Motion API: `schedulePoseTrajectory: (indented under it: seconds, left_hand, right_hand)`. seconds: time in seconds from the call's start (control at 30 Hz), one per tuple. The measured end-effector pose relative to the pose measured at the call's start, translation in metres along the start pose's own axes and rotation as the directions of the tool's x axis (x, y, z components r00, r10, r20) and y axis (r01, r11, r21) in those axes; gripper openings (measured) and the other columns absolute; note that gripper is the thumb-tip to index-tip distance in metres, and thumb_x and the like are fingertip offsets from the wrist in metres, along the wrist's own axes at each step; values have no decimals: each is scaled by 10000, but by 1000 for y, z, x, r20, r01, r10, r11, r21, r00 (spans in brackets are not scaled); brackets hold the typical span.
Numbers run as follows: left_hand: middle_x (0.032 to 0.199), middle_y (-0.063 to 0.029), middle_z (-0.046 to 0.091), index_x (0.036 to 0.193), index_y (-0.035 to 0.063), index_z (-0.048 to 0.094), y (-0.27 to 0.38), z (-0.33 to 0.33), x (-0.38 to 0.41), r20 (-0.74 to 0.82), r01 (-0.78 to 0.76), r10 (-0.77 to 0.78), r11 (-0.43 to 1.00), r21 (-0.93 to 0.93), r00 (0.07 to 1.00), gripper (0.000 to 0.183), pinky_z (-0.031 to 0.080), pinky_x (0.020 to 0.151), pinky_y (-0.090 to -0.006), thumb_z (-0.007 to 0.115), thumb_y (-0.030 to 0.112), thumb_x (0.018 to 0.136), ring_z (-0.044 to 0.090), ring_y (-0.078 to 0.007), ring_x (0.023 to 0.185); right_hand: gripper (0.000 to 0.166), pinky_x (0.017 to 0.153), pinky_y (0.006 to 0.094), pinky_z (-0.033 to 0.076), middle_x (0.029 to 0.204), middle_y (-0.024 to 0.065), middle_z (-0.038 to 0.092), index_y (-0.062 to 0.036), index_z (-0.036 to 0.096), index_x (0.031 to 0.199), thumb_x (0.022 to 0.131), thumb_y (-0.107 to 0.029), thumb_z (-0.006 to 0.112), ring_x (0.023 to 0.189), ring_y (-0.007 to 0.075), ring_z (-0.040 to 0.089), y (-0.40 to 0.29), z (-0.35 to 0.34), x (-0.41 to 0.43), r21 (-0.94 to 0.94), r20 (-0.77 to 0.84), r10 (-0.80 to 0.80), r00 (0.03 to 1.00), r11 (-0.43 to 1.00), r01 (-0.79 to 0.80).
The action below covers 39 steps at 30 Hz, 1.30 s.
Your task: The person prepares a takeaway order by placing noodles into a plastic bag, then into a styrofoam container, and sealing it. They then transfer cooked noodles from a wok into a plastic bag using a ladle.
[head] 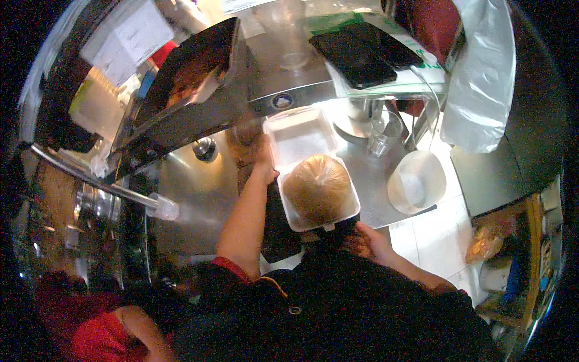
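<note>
A white foam takeaway box [301, 135] stands with its lid raised in front of me. In its lower half sits a clear plastic bag with brown contents [318, 190], gathered at the top. My left hand [267, 158] is at the left side of the box, around the hinge and lid, its thumb on the edge. My right hand [367, 242] is just below the box's right front corner, palm turned up and fingers partly curled beside something dark; whether it touches the box cannot be told.
Right of the box are a clear plastic cup [385, 131] and a translucent round tub [417, 182]. A black tablet-like device [355, 54] lies on the shelf above. A plastic bag roll [481, 81] hangs at right. A co-worker's arm [144, 332] shows at lower left.
</note>
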State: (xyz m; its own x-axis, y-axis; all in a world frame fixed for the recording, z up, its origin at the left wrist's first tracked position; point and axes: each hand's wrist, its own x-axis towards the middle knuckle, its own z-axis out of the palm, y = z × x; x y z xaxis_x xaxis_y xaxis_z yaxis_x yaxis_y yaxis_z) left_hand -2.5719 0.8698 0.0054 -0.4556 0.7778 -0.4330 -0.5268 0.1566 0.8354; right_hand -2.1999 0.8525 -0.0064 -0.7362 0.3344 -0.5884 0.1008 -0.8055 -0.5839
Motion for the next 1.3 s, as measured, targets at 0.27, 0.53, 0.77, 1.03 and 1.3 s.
schedulePoseTrajectory:
  seconds: [0.27,0.53,0.77,1.03,1.3]
  left_hand:
    - [977,-168,550,1098,60,528,28,34,-65,434,-350,-104,440,827,895,589,405,773,-311,478,538,758,546,-209,846]
    - [1254,-207,366,1305,8,200,7,58,-52,487,-464,-153,162,871,860,1020,266,978,-345,738,452,561,363,-280,1164]
    - [1043,-125,547,1130,5,467,-1,58,-78,401,-258,-143,564,784,905,606,404,832,-308,683,336,671,524,-195,948]
    - [937,-110,538,1010,-20,529,-77,3,-69,421,-344,103,760,552,901,493,451,687,-320,632,351,701,537,-186,812]
    - [905,-131,534,1003,-35,470,-51,-9,-77,199,-97,41,955,280,979,566,450,687,-329,696,336,640,538,-202,810]
  right_hand:
    - [542,863,404,361,1168,89,462,-120,350,1250,848,-484,335,1031,265,448,-18,28,16,509,208,-76,975,860,-41]
    - [481,908,494,323,1224,110,381,-165,315,1247,840,-396,427,1107,289,383,-14,57,13,399,64,-278,959,887,231]
    - [563,936,494,301,1224,159,377,-88,262,1277,823,-342,476,1122,318,367,4,20,85,80,128,-414,901,910,407]
    - [691,913,440,332,1215,162,405,-51,303,1254,746,-460,530,1082,324,411,-42,56,25,174,75,-128,989,978,114]
    - [634,922,446,346,1179,181,439,2,303,1237,767,-341,555,1078,311,436,-87,77,63,-84,88,-159,983,982,167]
